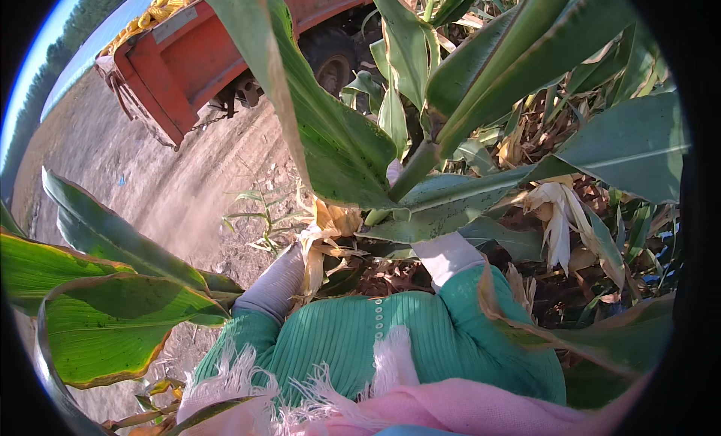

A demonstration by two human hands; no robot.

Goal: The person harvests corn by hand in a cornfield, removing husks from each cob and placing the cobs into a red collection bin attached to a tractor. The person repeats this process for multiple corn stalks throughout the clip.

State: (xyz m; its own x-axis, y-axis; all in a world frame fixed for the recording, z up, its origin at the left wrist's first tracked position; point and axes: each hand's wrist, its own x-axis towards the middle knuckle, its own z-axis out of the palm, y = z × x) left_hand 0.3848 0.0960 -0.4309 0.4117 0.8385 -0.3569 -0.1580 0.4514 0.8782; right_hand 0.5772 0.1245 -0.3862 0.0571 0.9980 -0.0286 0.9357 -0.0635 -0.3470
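A green corn stalk (415, 168) leans across the view in front of me, its broad leaves hanging over both hands. My left forearm, in a pale sleeve (276, 284), reaches up to a dry, split corn husk (329, 219) beside the stalk. The husk covers my left hand, so its grip is hidden. On the other side, my right forearm in a pale sleeve (448, 256) passes beneath a drooping corn leaf (445, 216), which hides that hand. A small pale patch (394, 171) shows behind the stalk; whether it is part of a hand is unclear.
An orange-red truck bed (186, 64), loaded with yellow corn ears (169, 5), stands at upper left above a dark tyre (332, 58). Bare dirt (186, 194) lies below it. To the right are another husked ear (549, 210) and dry leaf litter.
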